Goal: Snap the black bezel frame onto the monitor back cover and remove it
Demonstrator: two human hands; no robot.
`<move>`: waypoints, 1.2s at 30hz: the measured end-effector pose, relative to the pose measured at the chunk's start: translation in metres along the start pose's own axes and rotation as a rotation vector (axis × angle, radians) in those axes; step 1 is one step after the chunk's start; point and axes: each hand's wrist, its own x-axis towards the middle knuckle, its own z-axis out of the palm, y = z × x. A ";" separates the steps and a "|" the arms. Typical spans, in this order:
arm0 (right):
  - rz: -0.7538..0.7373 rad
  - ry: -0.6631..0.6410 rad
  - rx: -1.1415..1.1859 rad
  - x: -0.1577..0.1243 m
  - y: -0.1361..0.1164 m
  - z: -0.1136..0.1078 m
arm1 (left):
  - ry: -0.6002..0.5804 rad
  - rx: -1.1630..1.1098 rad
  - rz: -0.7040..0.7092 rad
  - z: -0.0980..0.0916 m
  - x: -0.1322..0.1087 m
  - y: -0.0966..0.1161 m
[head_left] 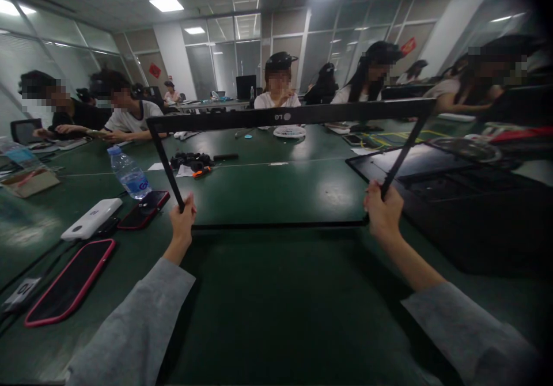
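Two grips, one frame: bezel frame (302, 115) is held by its side bars low down, left grip (181, 220) clenched on the left bar, right grip (382, 208) on the right. Frame is stood roughly upright over the desk (268, 190), long axis left-right, LG bar uppermost, centred between both grips

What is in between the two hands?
In the head view, the thin bottom bar of the black frame runs from left hand to right hand, over green table.

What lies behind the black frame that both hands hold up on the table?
Seen through the frame: green table, a small white fan and dark tools. Its top bar hides part of a seated person.
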 end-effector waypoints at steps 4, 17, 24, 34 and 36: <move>0.030 -0.020 0.171 0.001 -0.001 0.003 | -0.083 0.009 -0.044 0.006 -0.004 0.002; 0.224 -0.273 0.069 -0.001 0.022 -0.005 | -0.247 0.007 -0.159 -0.002 0.005 -0.010; 0.260 -0.286 0.034 -0.009 0.020 0.001 | -0.194 -0.013 -0.173 -0.008 0.008 -0.008; 0.122 -0.178 -0.121 0.002 0.042 0.000 | -0.099 -0.001 -0.100 -0.002 0.007 -0.013; 0.071 -0.191 -0.278 0.006 0.054 -0.003 | -0.112 0.071 -0.102 -0.004 0.010 -0.017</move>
